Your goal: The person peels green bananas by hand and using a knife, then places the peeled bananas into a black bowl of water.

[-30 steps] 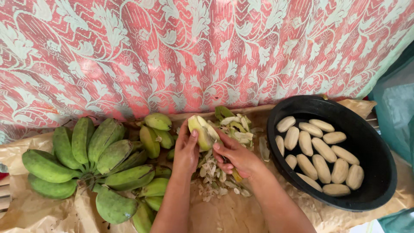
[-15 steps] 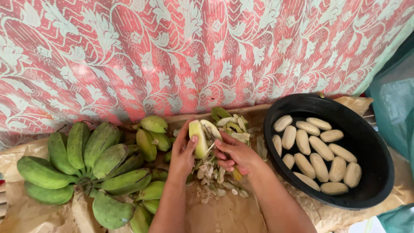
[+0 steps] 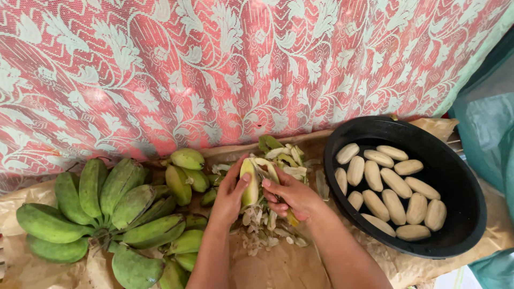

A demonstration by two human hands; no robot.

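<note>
Over a heap of peelings [image 3: 266, 227], left hand [image 3: 230, 195] curled around a half-peeled green banana [image 3: 249, 182], right hand [image 3: 292, 195] pinching its skin, fingers bent.

This looks like a home food-preparation corner, set up informally rather than as a fitted kitchen. A red cloth with a white lace leaf pattern [image 3: 241, 64] hangs across the whole upper half of the frame as a backdrop. Below it, crumpled brown paper [image 3: 289, 265] covers the worktop. A bunch of green bananas [image 3: 101, 214] lies at lower left, a pile of peelings [image 3: 278, 160] sits at centre, and a black round basin [image 3: 455, 176] of peeled bananas [image 3: 393, 187] stands at right.
</note>
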